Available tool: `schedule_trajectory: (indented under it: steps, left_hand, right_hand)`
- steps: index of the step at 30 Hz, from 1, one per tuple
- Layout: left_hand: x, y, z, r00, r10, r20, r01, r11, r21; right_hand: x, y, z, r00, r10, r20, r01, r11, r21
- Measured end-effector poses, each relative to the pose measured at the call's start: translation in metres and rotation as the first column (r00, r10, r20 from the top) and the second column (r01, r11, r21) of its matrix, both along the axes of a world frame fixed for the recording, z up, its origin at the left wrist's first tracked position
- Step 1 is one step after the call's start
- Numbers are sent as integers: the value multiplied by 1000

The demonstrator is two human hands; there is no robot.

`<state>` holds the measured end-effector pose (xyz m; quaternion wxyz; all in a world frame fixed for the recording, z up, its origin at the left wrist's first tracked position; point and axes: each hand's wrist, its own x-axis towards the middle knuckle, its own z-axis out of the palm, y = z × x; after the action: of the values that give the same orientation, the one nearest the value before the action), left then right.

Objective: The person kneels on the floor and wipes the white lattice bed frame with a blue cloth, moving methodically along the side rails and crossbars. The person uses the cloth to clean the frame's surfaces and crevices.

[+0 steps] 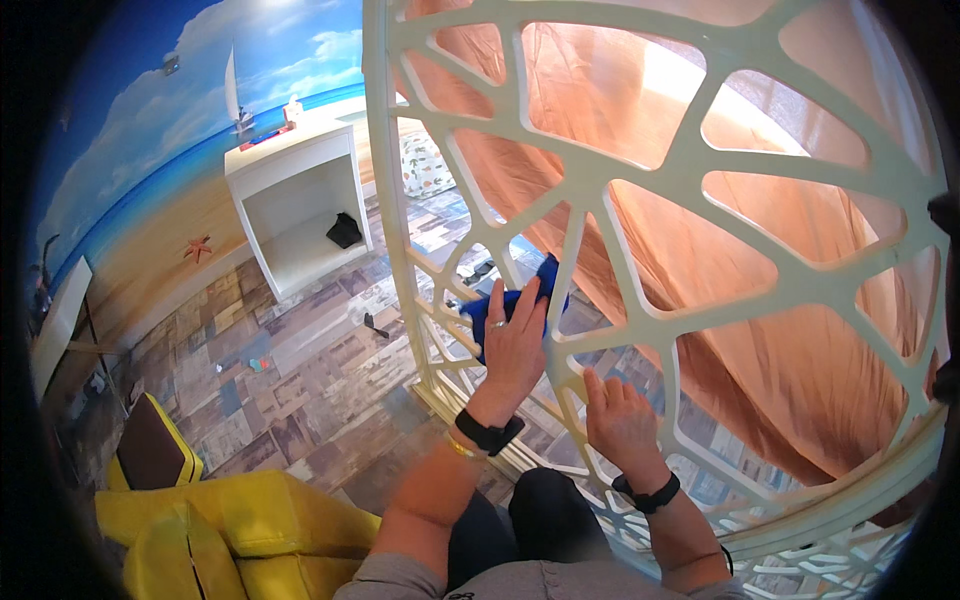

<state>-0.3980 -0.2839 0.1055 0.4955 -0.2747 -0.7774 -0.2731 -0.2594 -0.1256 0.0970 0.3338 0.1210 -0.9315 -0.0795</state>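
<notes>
A white openwork lattice panel (577,180) with irregular rounded cutouts stands upright before me. My left hand (514,341), wearing a ring, presses a dark blue cloth (480,319) against its bars, fingers spread along the cloth. Part of the cloth bunches above the fingertips. Lower and to the right, my right hand (622,420) is at a bar of the same panel, index finger extended and the other fingers curled. Whether it grips the bar is hidden. Black bands circle both wrists.
Behind the lattice hangs orange-brown fabric (780,367). Yellow padded seating (255,517) stands at lower left. A white desk (289,157) holding small items stands by the beach-mural wall (150,187). Small objects lie on the wood-patterned floor (300,375), including a dark one (375,325).
</notes>
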Motion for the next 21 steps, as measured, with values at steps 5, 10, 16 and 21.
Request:
schedule_trajectory:
  steps: [5, 10, 16, 21]
  left_hand:
    - [13, 4, -27, 982, -169, 85, 149, 968, 204]
    - [40, 2, -40, 950, -313, 10, 284, 876, 389]
    - [50, 11, -29, 937, -346, 41, 338, 931, 136]
    - [34, 7, 8, 915, -350, 199, 371, 925, -78]
  right_hand:
    - [0, -1, 2, 1000, 6, -25, -6, 1000, -3]
    - [-1, 0, 2, 999, -9, -42, 10, 1000, 24]
    - [-3, 1, -1, 994, 25, -107, -25, 1000, 6]
    - [-4, 1, -3, 992, -7, -125, 12, 999, 41]
